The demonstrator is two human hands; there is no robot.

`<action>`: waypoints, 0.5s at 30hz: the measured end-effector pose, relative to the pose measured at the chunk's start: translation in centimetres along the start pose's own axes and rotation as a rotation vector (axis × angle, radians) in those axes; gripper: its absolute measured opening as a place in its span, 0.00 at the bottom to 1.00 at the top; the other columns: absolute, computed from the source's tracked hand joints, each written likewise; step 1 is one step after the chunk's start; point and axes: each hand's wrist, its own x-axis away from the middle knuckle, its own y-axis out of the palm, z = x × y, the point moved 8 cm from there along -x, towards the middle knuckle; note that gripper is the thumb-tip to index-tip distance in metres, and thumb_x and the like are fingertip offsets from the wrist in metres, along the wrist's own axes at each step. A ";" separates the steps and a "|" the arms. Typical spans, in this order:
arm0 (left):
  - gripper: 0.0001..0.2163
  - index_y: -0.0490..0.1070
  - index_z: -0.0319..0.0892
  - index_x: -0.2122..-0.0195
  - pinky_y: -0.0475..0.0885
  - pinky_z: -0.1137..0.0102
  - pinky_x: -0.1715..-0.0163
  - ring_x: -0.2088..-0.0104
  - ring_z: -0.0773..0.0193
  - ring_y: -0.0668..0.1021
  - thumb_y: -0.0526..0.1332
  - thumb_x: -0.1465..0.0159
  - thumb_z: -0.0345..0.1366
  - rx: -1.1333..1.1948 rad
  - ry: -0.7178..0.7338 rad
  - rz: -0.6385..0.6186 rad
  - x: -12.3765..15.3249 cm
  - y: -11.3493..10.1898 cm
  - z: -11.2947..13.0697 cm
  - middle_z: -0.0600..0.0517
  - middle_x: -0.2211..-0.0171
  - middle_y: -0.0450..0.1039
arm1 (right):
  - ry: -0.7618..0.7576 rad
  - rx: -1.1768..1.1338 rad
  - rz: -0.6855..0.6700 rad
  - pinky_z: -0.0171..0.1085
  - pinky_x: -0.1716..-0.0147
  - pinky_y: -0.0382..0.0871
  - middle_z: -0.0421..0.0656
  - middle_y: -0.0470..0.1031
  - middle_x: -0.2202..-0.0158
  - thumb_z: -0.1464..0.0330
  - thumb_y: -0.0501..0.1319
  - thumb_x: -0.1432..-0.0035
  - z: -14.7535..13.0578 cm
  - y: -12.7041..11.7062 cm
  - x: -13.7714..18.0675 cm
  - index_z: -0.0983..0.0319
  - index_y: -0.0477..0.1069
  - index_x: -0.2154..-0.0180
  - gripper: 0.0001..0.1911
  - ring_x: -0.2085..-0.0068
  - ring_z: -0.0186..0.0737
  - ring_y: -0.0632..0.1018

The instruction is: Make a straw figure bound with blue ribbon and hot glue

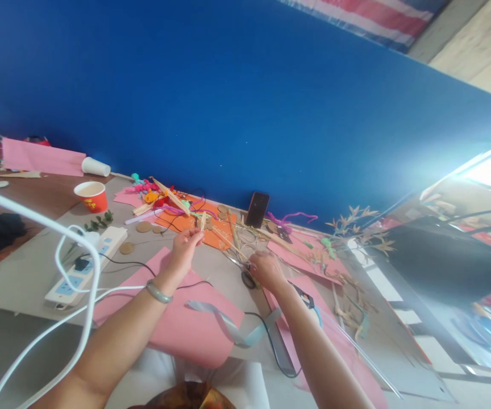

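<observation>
Left hand (187, 244): thumb and fingertips pressed together, pinching a small pale strip (203, 220), probably dried husk, held upright in front of the orange sheet (222, 240). Right hand (266, 268): fingers curled down by the scissors (248, 278), near the black handle; can't tell if they grip it or just hover. Strip looks very light, dry, thin; likely stiffish but brittle, could split or crush under a hard squeeze, not slippery by the look of it. Best hold: light pinch at the lower end, as now. Scissors should be rigid, heavier; take by the handle loops, off the blades. Containers: red paper cup (94, 203) upright, something pale brown inside, maybe a drink; white cup (96, 166) lying on its side by the pink sheet (43, 157), contents not visible.
</observation>
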 end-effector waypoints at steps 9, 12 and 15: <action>0.10 0.72 0.38 0.73 0.63 0.72 0.73 0.78 0.70 0.69 0.67 0.53 0.38 -0.008 -0.004 0.003 -0.1 -0.1 0.1 0.55 0.80 0.70 | -0.054 -0.148 -0.032 0.31 0.72 0.58 0.42 0.76 0.73 0.76 0.58 0.51 1.3 0.7 -1.4 0.63 0.74 0.73 0.07 0.71 0.35 0.73; 0.11 0.73 0.37 0.73 0.63 0.72 0.74 0.79 0.70 0.69 0.68 0.54 0.38 0.009 -0.022 0.011 -0.1 0.0 0.0 0.54 0.81 0.70 | -0.061 -0.206 -0.006 0.30 0.72 0.59 0.40 0.75 0.72 0.75 0.57 0.49 1.9 0.0 -1.4 0.63 0.74 0.71 0.07 0.72 0.33 0.72; 0.11 0.73 0.37 0.73 0.64 0.72 0.73 0.78 0.70 0.70 0.68 0.54 0.38 0.019 -0.033 0.008 -0.2 0.0 -0.2 0.54 0.81 0.70 | -0.045 -0.226 0.042 0.31 0.70 0.59 0.42 0.75 0.72 0.76 0.56 0.47 2.3 -0.7 -1.9 0.64 0.74 0.71 0.08 0.70 0.34 0.72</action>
